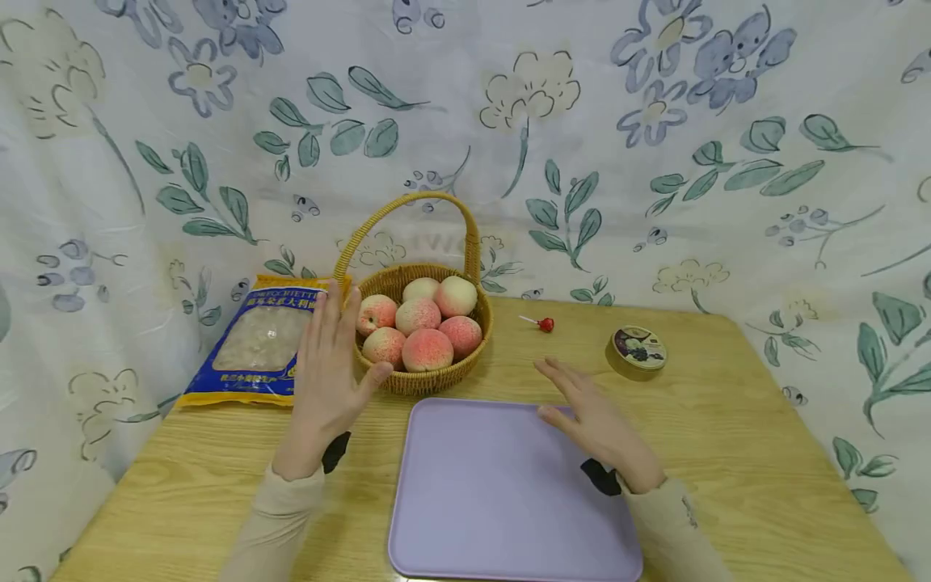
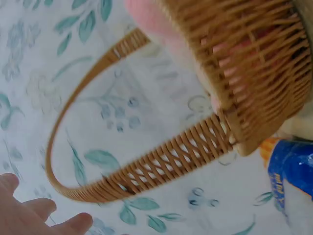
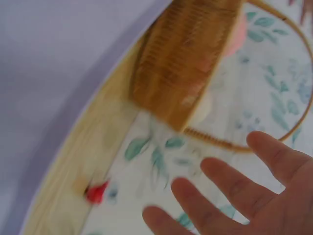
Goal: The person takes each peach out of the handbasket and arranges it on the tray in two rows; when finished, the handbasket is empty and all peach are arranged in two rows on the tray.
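Note:
My left hand (image 1: 327, 376) is held up with fingers straight, just in front of the left side of a wicker basket (image 1: 429, 384), and holds nothing. The basket carries several pink and cream peaches (image 1: 427, 350) under a tall arched handle (image 2: 171, 154). Over the right part of a lilac tray (image 1: 494, 485) hovers my right hand (image 1: 600, 424), its fingers extended and nothing in its grasp. In the right wrist view the spread fingers (image 3: 230, 193) appear in front of the basket's handle. Part of the tray is hidden by the right hand and forearm.
Left of the basket lies a blue and yellow bag of pasta (image 1: 265, 339), partly behind my left hand. A red lollipop (image 1: 545, 324) and a round tin (image 1: 638, 349) sit toward the back right of the wooden table (image 1: 742, 453). A floral curtain (image 1: 451, 105) closes off the back.

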Demonstrator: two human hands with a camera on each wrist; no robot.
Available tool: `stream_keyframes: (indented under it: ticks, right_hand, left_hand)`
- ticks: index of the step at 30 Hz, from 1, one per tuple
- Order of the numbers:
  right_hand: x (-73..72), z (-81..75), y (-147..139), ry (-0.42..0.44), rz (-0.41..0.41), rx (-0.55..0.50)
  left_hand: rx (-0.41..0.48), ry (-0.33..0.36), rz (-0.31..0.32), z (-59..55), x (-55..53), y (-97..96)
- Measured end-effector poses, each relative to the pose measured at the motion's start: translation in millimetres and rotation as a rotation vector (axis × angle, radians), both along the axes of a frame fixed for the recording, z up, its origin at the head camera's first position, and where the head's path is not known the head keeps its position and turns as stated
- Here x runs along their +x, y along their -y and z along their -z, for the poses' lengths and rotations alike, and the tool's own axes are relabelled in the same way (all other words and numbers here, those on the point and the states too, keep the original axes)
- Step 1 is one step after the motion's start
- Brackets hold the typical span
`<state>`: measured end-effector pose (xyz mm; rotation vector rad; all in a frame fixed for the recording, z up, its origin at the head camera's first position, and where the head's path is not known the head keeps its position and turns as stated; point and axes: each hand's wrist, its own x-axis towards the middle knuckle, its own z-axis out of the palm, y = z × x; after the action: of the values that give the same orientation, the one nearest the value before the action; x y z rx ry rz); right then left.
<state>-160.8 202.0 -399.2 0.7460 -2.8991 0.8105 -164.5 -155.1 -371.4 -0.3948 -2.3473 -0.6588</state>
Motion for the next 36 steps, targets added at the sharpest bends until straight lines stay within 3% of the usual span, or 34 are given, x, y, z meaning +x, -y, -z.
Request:
stream_keyframes:
  ticks: [4,9,13,17,24,29,36]
  right_hand:
    - [-15.4,-18.8,27,0.138,-0.145,-0.161]
    - [-47.9,-32.2,69,0.305,-0.288,-0.275]
    - [-74.4,-34.7,100,0.383,-0.284,-0.250]
    - [-92.4,-28.8,125,0.390,-0.246,-0.152]
    - [-100.9,-10.6,159,0.257,-0.280,-0.048]
    - [-101.4,-3.8,169,0.211,-0.232,-0.153]
    - [-100.9,-10.5,167,0.260,-0.164,-0.335]
  left_hand:
    - [0.133,0.037,0.049,2.3,-10.3,15.0]
    - [0.252,0.127,0.108,12.7,-18.5,21.3]
    - [0.314,0.154,0.163,18.8,-20.4,18.3]
    - [0.336,0.136,0.206,21.6,-20.8,12.4]
    - [0.327,0.097,0.224,16.9,-23.2,6.0]
    - [0.319,0.099,0.221,11.7,-25.8,8.3]
    - [0.298,0.115,0.195,12.5,-28.7,18.3]
